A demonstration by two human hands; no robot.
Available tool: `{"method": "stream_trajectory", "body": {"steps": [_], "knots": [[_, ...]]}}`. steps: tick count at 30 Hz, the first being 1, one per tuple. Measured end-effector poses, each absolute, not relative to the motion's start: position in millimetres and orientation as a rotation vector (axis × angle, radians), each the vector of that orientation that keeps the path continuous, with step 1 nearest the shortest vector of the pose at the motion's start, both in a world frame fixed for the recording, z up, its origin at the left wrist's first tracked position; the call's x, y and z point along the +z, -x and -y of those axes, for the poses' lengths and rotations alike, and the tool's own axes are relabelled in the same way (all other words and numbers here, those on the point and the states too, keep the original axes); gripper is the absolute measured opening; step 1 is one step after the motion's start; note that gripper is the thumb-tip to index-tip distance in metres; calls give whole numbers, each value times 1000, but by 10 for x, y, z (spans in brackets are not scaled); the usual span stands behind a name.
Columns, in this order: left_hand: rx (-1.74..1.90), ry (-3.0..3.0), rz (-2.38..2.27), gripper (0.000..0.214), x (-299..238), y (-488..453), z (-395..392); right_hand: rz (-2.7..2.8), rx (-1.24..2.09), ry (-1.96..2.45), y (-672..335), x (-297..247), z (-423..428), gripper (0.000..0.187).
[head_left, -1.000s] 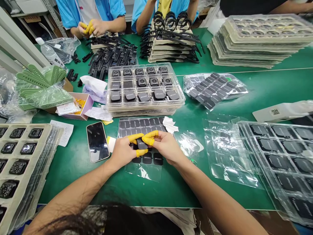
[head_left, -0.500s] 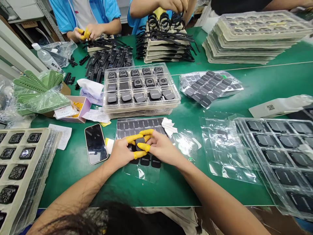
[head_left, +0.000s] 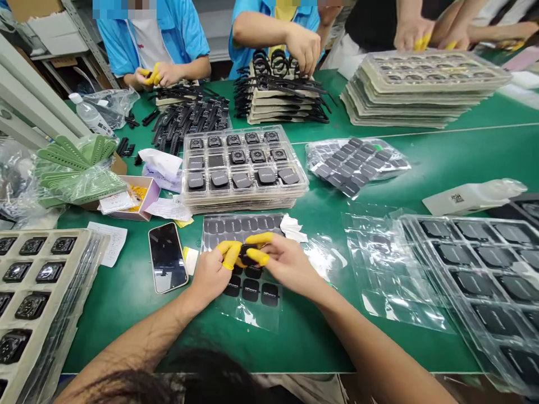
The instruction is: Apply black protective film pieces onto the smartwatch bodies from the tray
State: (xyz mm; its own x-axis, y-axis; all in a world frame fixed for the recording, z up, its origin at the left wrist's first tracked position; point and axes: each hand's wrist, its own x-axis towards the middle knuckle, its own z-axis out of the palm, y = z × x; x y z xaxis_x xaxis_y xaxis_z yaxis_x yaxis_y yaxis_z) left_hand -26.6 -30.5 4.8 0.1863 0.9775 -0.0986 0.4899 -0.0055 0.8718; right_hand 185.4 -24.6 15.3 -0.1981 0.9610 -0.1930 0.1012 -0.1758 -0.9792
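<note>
My left hand [head_left: 214,270] and my right hand [head_left: 284,260] meet over a clear film sheet [head_left: 248,280] carrying rows of dark square stickers. Yellow finger cots cover the fingertips of both. Between them they pinch a small dark square piece [head_left: 247,255], mostly hidden by the fingers. A stack of clear trays [head_left: 244,168] holding small black square watch bodies stands just beyond the sheet. A white crumpled wipe [head_left: 292,227] lies by the sheet's far right corner.
A phone [head_left: 167,257] lies left of my hands. Trays of watch bodies [head_left: 33,280] fill the left edge, clear trays [head_left: 484,269] the right. A bag of stickers [head_left: 356,163], green straps [head_left: 76,165] and a pink box [head_left: 138,191] lie further back. Other people's hands work at the far side.
The view tilted up slightly. My left fingers have curled over the small piece and both hands sit a little lower on the sheet. A person opposite has lowered a hand onto the strap stack.
</note>
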Motion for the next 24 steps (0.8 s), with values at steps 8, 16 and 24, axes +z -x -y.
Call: {"method": "stream_trajectory", "body": {"steps": [8,16,24], "knots": [[737,-1592,-1308,32,118,200,328,1477,906,1308,-1664,818,-1163,32],[734,-1569,-1265,38,107,187,331,2063,267,1794,-1355,958,-2176,27],[784,-1547,-1260,32,126,183,337,2098,555,1907,-1625,965,-2121,29]]}}
